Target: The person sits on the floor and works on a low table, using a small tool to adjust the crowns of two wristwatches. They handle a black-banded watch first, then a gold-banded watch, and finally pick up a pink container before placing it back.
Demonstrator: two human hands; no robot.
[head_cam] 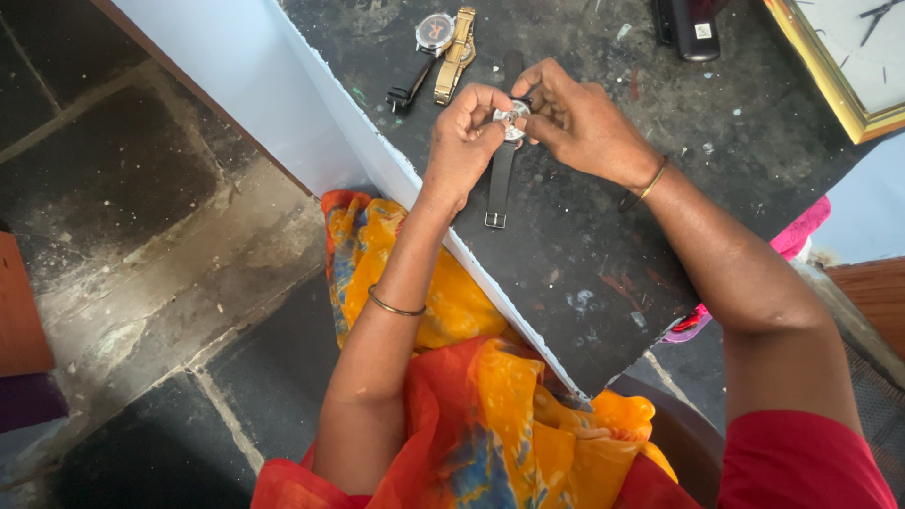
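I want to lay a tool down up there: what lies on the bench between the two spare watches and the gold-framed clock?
In the head view, between the spare watches and the gold-framed clock, only a dark boxy object lies at the far edge; otherwise the scuffed black benchtop is bare.

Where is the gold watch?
The gold watch lies at the top of the dark table, beside a black-strapped watch, just beyond the left hand.

I'm looking down on a dark, scuffed worktop (pixel 603 217) with a pale blue edge (pixel 377 155). Left of it, I see a grey stone-slab floor (pixel 141 236), dusty at the joints. A gold-framed wall clock (pixel 853 66) lies at the top right corner. Daylight falls evenly.
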